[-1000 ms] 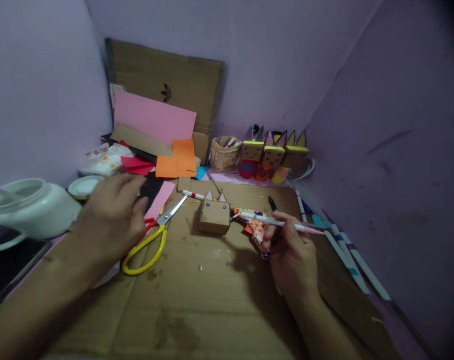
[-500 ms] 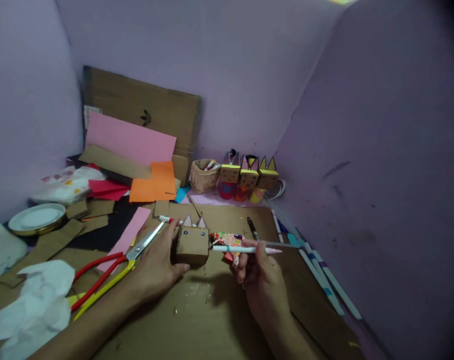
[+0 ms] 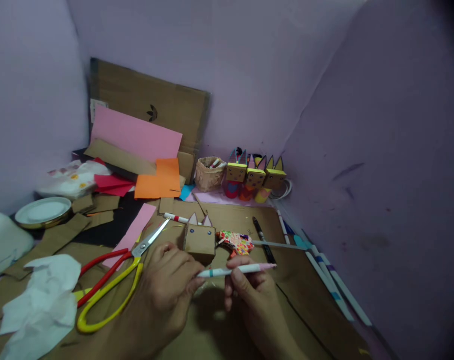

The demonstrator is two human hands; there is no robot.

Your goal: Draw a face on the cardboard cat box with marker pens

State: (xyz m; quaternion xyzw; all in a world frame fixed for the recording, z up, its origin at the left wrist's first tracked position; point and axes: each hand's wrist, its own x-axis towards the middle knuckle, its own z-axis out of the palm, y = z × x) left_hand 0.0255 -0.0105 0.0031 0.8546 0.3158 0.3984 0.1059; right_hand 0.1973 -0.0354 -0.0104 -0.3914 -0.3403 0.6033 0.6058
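Note:
A white marker [image 3: 218, 273] with a pink end and a teal band lies level between my two hands. My right hand [image 3: 253, 297] grips its middle between thumb and fingers. My left hand [image 3: 170, 285] has its thumb and fingertips closed at the marker's left end. Just beyond them sits a small cardboard box head [image 3: 199, 240] with two bead eyes and pointed pink ears, apart from the marker. Beside it lies a glue gun with a floral covering [image 3: 238, 242], a clear glue stick at its back. A black marker [image 3: 263, 240] rests behind that.
Red-and-yellow-handled scissors [image 3: 139, 252] lie open on the left, near crumpled white tissue [image 3: 49, 295]. Three finished cat figures [image 3: 256, 176] and a pen basket [image 3: 210, 175] stand at the back wall. Several markers [image 3: 334, 285] line the right edge.
My left hand has left the cardboard head and come to the marker's left end. My right hand has brought the marker lower and nearer to me.

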